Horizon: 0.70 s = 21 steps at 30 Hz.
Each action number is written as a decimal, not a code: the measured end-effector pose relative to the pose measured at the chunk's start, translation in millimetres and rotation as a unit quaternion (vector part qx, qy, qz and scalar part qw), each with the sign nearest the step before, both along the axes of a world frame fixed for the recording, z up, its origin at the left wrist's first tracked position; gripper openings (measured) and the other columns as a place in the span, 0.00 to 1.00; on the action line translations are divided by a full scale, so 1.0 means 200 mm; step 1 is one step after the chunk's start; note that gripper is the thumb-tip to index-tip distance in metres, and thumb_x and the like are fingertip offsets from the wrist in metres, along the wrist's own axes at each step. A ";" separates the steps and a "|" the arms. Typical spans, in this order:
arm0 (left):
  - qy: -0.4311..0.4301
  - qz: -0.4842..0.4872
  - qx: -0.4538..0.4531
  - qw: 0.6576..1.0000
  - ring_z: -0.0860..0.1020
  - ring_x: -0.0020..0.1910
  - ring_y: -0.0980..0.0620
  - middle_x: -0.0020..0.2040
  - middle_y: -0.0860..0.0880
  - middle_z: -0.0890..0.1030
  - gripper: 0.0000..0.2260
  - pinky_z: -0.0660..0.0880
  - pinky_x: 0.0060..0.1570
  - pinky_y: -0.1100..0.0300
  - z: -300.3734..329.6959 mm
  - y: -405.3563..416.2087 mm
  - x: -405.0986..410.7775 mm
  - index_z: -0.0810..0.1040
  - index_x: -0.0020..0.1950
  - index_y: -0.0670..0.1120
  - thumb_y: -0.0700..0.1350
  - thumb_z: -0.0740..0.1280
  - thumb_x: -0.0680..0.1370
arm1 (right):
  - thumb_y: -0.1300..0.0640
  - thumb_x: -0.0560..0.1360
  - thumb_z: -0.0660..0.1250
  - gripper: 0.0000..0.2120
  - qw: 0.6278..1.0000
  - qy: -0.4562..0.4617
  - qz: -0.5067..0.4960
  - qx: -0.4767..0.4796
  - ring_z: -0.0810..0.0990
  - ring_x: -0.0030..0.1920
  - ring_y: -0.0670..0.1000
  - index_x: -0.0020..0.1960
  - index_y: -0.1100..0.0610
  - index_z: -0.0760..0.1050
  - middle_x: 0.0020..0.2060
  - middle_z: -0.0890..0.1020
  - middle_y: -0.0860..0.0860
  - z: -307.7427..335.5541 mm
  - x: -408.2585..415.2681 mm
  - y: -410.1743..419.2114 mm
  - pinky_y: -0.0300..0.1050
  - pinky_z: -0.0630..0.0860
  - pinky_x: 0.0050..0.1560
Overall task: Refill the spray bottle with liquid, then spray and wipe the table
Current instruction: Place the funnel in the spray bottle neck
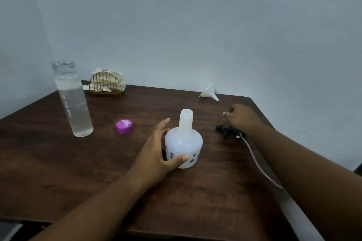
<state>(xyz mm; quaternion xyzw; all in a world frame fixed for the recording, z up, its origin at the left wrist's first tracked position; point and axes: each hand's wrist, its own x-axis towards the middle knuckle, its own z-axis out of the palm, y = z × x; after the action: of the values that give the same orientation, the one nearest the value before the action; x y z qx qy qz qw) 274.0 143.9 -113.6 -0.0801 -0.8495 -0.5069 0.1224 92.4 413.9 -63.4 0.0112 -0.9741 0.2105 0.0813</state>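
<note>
Head view: left hand (156, 152) gripped uncapped spray bottle (184, 143); right hand (242, 116), loosely curled and empty, should fetch funnel (208, 92) at 1 o'clock.

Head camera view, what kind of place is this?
Probably a home or small office corner: a dark wooden table against a plain grey wall, with a gold wire napkin holder holding white tissues.

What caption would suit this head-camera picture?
Left hand steadies the uncapped spray bottle as the right hand reaches toward the funnel.
</note>
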 end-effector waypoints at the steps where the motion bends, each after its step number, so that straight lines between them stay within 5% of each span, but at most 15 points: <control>1: 0.001 0.001 -0.002 1.000 0.72 0.69 0.60 0.72 0.61 0.70 0.49 0.71 0.65 0.65 0.00 0.00 0.00 0.53 0.78 0.65 0.61 0.79 0.65 | 0.43 0.77 0.64 0.14 1.000 -0.005 0.013 0.004 0.79 0.55 0.54 0.54 0.52 0.79 0.53 0.83 0.51 -0.01 -0.05 -0.03 0.51 0.77 0.58; 5: 0.013 0.007 -0.021 1.000 0.70 0.69 0.66 0.71 0.67 0.68 0.45 0.70 0.62 0.72 0.00 0.01 0.00 0.58 0.75 0.69 0.67 0.76 0.62 | 0.47 0.77 0.64 0.18 0.998 -0.001 0.060 0.025 0.78 0.60 0.55 0.65 0.49 0.75 0.60 0.80 0.53 -0.06 -0.26 -0.12 0.52 0.76 0.60; 8: 0.028 0.012 -0.032 0.999 0.70 0.68 0.67 0.69 0.70 0.70 0.40 0.72 0.63 0.68 -0.01 0.01 0.01 0.65 0.72 0.67 0.67 0.76 0.62 | 0.50 0.77 0.65 0.28 0.996 0.012 0.079 0.029 0.76 0.65 0.60 0.75 0.47 0.65 0.66 0.76 0.57 -0.07 -0.45 -0.17 0.55 0.75 0.63; 11: 0.053 0.021 -0.035 0.998 0.72 0.66 0.68 0.67 0.72 0.70 0.36 0.70 0.59 0.75 -0.01 0.01 -0.01 0.71 0.67 0.69 0.67 0.76 0.60 | 0.53 0.76 0.66 0.36 0.997 0.024 0.066 0.013 0.75 0.63 0.64 0.79 0.41 0.54 0.65 0.71 0.59 -0.06 -0.65 -0.20 0.56 0.74 0.61; 14: 0.063 0.025 -0.036 0.997 0.70 0.66 0.71 0.68 0.75 0.67 0.41 0.68 0.58 0.79 -0.01 0.01 -0.05 0.63 0.68 0.74 0.72 0.75 0.57 | 0.56 0.75 0.67 0.42 0.998 0.002 0.060 -0.011 0.74 0.63 0.65 0.80 0.38 0.47 0.66 0.68 0.60 -0.05 -0.83 -0.22 0.58 0.75 0.63; 18: 0.064 0.010 -0.013 0.998 0.71 0.67 0.70 0.68 0.74 0.69 0.41 0.69 0.59 0.77 -0.02 0.01 -0.08 0.63 0.67 0.76 0.76 0.73 0.56 | 0.58 0.74 0.70 0.44 0.997 -0.034 0.062 -0.009 0.72 0.67 0.66 0.81 0.43 0.48 0.70 0.69 0.62 -0.06 -0.99 -0.19 0.58 0.71 0.67; 21: 0.062 0.003 -0.020 0.998 0.71 0.67 0.70 0.68 0.73 0.70 0.41 0.68 0.59 0.78 -0.02 0.01 -0.08 0.67 0.68 0.73 0.75 0.74 0.57 | 0.59 0.73 0.73 0.40 0.997 -0.032 0.063 -0.025 0.75 0.57 0.61 0.77 0.51 0.54 0.64 0.75 0.62 -0.08 -1.01 -0.17 0.52 0.73 0.54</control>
<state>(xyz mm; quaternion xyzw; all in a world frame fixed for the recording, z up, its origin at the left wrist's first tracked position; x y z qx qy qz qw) 257.4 146.6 -118.0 -0.1114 -0.8503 -0.4837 0.1749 -110.3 379.7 -80.4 0.0640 -0.9681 0.2394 0.0372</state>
